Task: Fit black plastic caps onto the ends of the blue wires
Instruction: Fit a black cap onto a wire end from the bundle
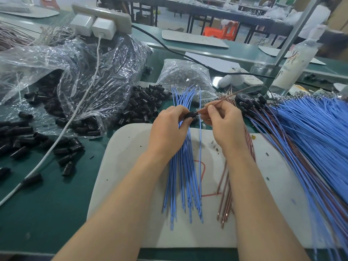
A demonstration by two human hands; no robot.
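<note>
My left hand (pixel 170 127) pinches a black plastic cap (pixel 191 115) and also holds a bundle of blue wires (pixel 180 178) that fans out above and below the fist over the white mat (pixel 128 166). My right hand (pixel 224 121) pinches a thin brown wire (pixel 231 95) whose near end meets the cap. A loose heap of black caps (pixel 145 103) lies just beyond my left hand. More brown wires (pixel 225 200) lie under my right forearm.
A big pile of blue and brown wires (pixel 305 132) covers the right side. Clear plastic bags (pixel 79 72) spilling black caps fill the left. A white cable (pixel 62 132) crosses the green table; a power strip (pixel 101 17) and a bottle (pixel 293 59) stand behind.
</note>
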